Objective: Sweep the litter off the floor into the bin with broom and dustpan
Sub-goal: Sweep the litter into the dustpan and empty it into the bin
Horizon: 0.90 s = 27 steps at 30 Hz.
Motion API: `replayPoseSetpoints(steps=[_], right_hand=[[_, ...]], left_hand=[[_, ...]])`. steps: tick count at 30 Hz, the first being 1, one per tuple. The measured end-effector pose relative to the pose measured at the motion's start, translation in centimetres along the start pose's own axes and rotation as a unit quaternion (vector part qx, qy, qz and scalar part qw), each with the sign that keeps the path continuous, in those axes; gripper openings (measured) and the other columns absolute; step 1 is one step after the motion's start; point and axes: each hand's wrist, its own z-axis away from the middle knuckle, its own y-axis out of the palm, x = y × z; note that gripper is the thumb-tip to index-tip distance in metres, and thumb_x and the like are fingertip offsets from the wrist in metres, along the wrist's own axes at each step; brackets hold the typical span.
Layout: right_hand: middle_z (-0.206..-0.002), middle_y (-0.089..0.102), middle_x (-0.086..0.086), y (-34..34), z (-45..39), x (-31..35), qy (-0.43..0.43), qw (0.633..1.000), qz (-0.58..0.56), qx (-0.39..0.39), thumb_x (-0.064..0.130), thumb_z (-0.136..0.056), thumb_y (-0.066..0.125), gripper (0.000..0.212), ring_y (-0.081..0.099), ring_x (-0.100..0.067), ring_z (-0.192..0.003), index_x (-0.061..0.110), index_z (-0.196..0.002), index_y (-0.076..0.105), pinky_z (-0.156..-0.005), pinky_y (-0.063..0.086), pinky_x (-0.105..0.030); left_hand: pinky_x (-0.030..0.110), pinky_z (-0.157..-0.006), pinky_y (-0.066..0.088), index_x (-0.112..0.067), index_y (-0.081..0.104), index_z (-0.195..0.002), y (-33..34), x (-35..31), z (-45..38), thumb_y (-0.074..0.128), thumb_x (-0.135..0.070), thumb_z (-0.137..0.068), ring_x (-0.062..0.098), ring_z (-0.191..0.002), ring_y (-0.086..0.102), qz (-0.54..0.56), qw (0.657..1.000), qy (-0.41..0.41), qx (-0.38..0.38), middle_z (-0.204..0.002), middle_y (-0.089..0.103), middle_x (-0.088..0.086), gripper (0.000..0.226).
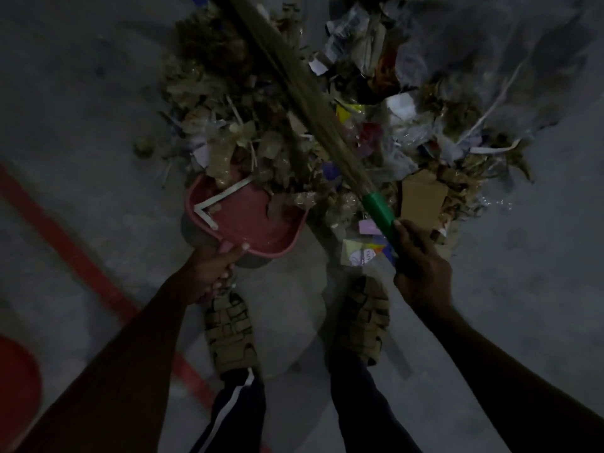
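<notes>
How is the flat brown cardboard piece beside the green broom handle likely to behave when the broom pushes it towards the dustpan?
The cardboard piece looks flat and thin, so it is probably light and may slide rather than roll. Lying on loose litter, it could ride up or flip. It may snag before the dustpan.

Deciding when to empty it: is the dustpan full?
Not full: the dustpan holds a bent white strip and scraps near its mouth; bare pink floor shows.

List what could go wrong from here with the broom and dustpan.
1. The dustpan, held by the left hand, seems tilted at the pile's edge; litter may slide under or spill off.
2. The broom, gripped by the right hand on its green handle, lies across the litter pile; a hard stroke could scatter light scraps.
</notes>
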Motion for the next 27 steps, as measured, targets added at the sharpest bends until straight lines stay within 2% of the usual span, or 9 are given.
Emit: replayPoseSetpoints(steps=[3, 7, 9, 13, 17, 19, 23, 27], right_hand=[[-0.148, 0.046, -0.003, -0.2, -2.1, -0.4, 0.041, 0.999, 0.011, -0.001, -0.008, -0.064, 0.07, 0.091, 0.065, -0.032, -0.076, 0.021, -0.147, 0.045, -0.052, 0.049, -0.032], [-0.151, 0.041, -0.001, 0.2, -4.8, -1.3, 0.075, 0.996, 0.011, 0.044, 0.009, -0.066, 0.06, 0.085, 0.063, -0.034, -0.082, 0.02, -0.148, 0.043, -0.057, 0.043, -0.028], [-0.152, 0.04, -0.003, 0.6, -5.4, -1.4, 0.071, 0.995, 0.014, 0.068, 0.009, -0.067, 0.059, 0.084, 0.063, -0.035, -0.082, 0.018, -0.148, 0.043, -0.058, 0.038, -0.026], [-0.147, 0.046, -0.01, 1.5, -4.4, -1.7, 0.028, 0.994, 0.015, 0.1, 0.01, -0.071, 0.054, 0.076, 0.065, -0.038, -0.082, 0.015, -0.146, 0.046, -0.056, 0.04, -0.027], [-0.147, 0.047, -0.01, 2.1, -2.3, -2.5, 0.008, 0.99, -0.001, 0.144, 0.003, -0.066, 0.065, 0.084, 0.065, -0.038, -0.086, 0.015, -0.146, 0.046, -0.056, 0.047, -0.03], [-0.146, 0.048, -0.01, 2.1, -1.4, -2.7, -0.002, 0.989, -0.022, 0.146, 0.008, -0.064, 0.065, 0.085, 0.065, -0.039, -0.088, 0.015, -0.146, 0.046, -0.057, 0.051, -0.034], [-0.148, 0.047, -0.008, 2.1, 0.3, -3.1, 0.013, 0.986, -0.042, 0.162, 0.016, -0.065, 0.063, 0.085, 0.064, -0.039, -0.101, 0.017, -0.148, 0.044, -0.07, 0.055, -0.039], [-0.148, 0.046, -0.007, 1.9, 1.6, -2.4, 0.02, 0.982, -0.051, 0.178, 0.007, -0.067, 0.067, 0.086, 0.064, -0.037, -0.101, 0.018, -0.148, 0.044, -0.074, 0.049, -0.03]], left_hand=[[0.016, -0.039, 0.026, -0.011, 0.046, -0.071, -0.2, 0.0, -0.1, 0.068, -0.049, -0.092, 0.012, -0.033, 0.03, 0.002, 1.0, -0.008, 0.003, -0.047, 0.038, 0.001, 0.049], [0.016, -0.04, 0.025, -0.011, 0.047, -0.07, -0.3, 0.2, -0.3, 0.07, -0.049, -0.091, 0.012, -0.033, 0.03, 0.01, 1.0, -0.01, -0.005, -0.047, 0.038, 0.001, 0.049], [0.017, -0.041, 0.026, -0.011, 0.047, -0.07, -0.2, 0.3, -0.4, 0.07, -0.05, -0.09, 0.013, -0.034, 0.031, 0.007, 1.0, -0.007, -0.006, -0.048, 0.039, 0.001, 0.05], [0.018, -0.04, 0.028, -0.01, 0.047, -0.07, -0.1, 0.2, -0.5, 0.072, -0.05, -0.089, 0.013, -0.035, 0.033, 0.009, 1.0, -0.011, 0.0, -0.048, 0.041, 0.002, 0.05], [0.017, -0.038, 0.027, -0.011, 0.049, -0.069, 0.1, -0.1, -0.2, 0.071, -0.046, -0.091, 0.011, -0.034, 0.032, 0.01, 1.0, -0.012, -0.002, -0.049, 0.04, 0.001, 0.047], [0.018, -0.039, 0.027, -0.012, 0.051, -0.07, 0.2, -0.1, -0.1, 0.07, -0.044, -0.093, 0.011, -0.035, 0.031, 0.019, 1.0, -0.002, 0.002, -0.05, 0.039, 0.001, 0.043], [0.019, -0.043, 0.026, -0.015, 0.051, -0.068, 0.3, 0.1, -0.1, 0.069, -0.048, -0.092, 0.013, -0.036, 0.03, 0.013, 1.0, -0.014, -0.005, -0.049, 0.039, 0.0, 0.045], [0.018, -0.037, 0.026, -0.015, 0.049, -0.068, 0.4, -0.3, 0.6, 0.068, -0.047, -0.093, 0.009, -0.033, 0.031, 0.007, 1.0, 0.002, -0.01, -0.049, 0.039, -0.001, 0.045]])
